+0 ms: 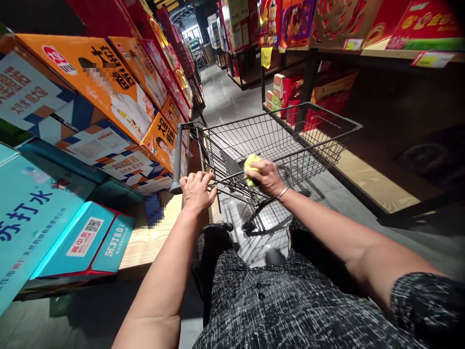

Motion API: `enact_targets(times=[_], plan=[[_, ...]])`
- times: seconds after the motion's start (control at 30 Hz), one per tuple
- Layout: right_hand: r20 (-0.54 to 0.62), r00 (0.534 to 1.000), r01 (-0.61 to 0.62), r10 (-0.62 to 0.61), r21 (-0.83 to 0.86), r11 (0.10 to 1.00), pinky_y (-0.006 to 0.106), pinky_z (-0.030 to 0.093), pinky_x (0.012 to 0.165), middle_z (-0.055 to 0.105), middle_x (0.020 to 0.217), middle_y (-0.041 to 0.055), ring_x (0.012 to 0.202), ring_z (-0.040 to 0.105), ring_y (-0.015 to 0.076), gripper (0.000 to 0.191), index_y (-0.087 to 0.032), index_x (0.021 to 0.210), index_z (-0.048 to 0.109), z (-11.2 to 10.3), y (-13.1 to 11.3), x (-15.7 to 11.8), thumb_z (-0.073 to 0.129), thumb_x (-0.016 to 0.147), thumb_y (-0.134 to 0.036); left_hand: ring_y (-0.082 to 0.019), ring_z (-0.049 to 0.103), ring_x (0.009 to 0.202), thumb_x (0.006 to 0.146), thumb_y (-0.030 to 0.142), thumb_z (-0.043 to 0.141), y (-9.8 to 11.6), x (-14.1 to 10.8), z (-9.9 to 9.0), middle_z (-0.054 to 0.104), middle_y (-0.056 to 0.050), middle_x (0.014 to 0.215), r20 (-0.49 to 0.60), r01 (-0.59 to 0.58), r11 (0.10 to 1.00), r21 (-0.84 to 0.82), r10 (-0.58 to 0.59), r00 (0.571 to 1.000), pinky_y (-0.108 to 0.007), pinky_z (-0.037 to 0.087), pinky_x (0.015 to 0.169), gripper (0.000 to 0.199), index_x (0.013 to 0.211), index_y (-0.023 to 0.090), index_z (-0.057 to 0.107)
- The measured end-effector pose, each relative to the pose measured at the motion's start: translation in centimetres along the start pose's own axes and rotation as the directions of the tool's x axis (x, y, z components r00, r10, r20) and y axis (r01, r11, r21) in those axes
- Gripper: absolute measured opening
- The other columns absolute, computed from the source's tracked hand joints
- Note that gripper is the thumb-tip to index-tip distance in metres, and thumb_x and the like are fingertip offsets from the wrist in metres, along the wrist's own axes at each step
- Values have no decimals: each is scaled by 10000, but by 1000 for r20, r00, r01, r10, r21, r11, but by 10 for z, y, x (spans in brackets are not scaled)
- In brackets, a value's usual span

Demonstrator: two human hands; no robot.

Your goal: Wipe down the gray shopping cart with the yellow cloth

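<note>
A dark wire shopping cart (247, 131) stands in front of me, tilted in the view, with its grey handle (177, 160) at the left. My left hand (198, 192) is curled over the cart's frame, close beside that handle. In my right hand (269, 180) is a crumpled yellow cloth (252, 169), pressed to the near upper rail of the basket. The fingers are bent around the cloth and hide part of it. Through the mesh I see the floor below.
At left, orange cartons (119, 82) and turquoise boxes (83, 242) sit on a low wooden platform (145, 242). Shelving with a wooden lower board (370, 179) and red gift boxes (428, 24) stands at right. A grey tiled aisle (221, 87) runs ahead between them.
</note>
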State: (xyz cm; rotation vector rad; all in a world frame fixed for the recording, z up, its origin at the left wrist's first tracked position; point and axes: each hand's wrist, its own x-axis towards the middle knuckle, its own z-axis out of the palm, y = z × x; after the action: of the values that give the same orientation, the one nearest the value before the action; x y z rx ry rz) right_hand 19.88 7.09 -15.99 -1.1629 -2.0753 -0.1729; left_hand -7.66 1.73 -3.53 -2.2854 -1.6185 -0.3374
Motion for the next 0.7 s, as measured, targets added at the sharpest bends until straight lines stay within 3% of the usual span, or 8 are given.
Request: enact_targets(times=[0.07, 0.13, 0.2, 0.23, 0.37, 0.47, 0.57, 0.7], plan=[[-79, 984, -166, 160, -71, 984, 483, 362, 1072, 584, 1328, 69, 1288, 405, 311, 357, -315, 1197, 709, -10, 37, -14, 635, 858, -232, -318, 571, 1088, 890, 379, 643, -1, 2, 0, 712, -69, 1160, 7, 5, 1000, -4, -5, 1000, -507, 305, 962, 257, 1119, 279, 703], [-184, 925, -353, 331, -102, 930, 530, 376, 1085, 535, 1365, 99, 1290, 393, 342, 436, -279, 1233, 679, -19, 56, -19, 634, 807, -195, -318, 569, 1086, 861, 354, 649, -1, 3, 2, 713, -68, 1119, 12, 7, 1000, -5, -7, 1000, -510, 298, 978, 257, 1100, 273, 698], [-249, 866, -463, 433, -78, 883, 570, 376, 1097, 485, 1400, 134, 1293, 383, 368, 507, -248, 1304, 638, -23, 51, -13, 628, 799, -198, -314, 573, 1076, 828, 322, 651, 0, 5, 3, 714, -63, 1077, 6, 3, 1000, -8, -3, 1000, -511, 292, 995, 262, 1081, 272, 693], [-246, 864, -466, 440, -57, 883, 580, 374, 1104, 465, 1417, 146, 1303, 376, 377, 518, -242, 1337, 622, -22, 40, -6, 620, 820, -217, -313, 575, 1072, 814, 310, 649, 0, 6, 4, 713, -61, 1059, -1, 0, 1000, -10, 0, 1000, -512, 290, 1001, 267, 1074, 272, 692], [-59, 976, -204, 207, 58, 977, 561, 358, 1130, 486, 1441, 117, 1367, 348, 368, 451, -318, 1370, 638, 7, -28, 20, 601, 921, -316, -312, 581, 1064, 791, 280, 631, -1, 8, 5, 706, -53, 1007, -23, -12, 1000, -23, 11, 1000, -510, 291, 1011, 291, 1075, 275, 693], [89, 996, -8, -7, 165, 986, 522, 324, 1148, 581, 1388, 33, 1358, 385, 313, 416, -426, 1338, 661, 42, -58, 14, 595, 955, -276, -313, 582, 1060, 787, 269, 617, -3, 7, 5, 705, -48, 992, -10, -9, 1000, -27, 9, 1000, -508, 290, 1013, 313, 1091, 280, 692], [256, 966, -4, -44, 183, 983, 484, 316, 1128, 634, 1363, 0, 1308, 425, 269, 396, -444, 1273, 700, 71, -48, -21, 514, 1002, -224, -313, 580, 1050, 775, 269, 619, -9, 7, 4, 700, -47, 980, 6, 9, 1000, -29, -8, 1000, -508, 286, 1018, 313, 1078, 273, 695], [457, 880, -169, 129, 49, 984, 465, 363, 1036, 650, 1303, 60, 1206, 452, 266, 343, -346, 1117, 755, 83, -9, -77, 486, 970, -193, -315, 577, 1054, 770, 272, 613, -19, 11, 5, 695, -43, 971, 26, 28, 998, -48, -27, 999, -507, 281, 1020, 313, 1072, 273, 699]])
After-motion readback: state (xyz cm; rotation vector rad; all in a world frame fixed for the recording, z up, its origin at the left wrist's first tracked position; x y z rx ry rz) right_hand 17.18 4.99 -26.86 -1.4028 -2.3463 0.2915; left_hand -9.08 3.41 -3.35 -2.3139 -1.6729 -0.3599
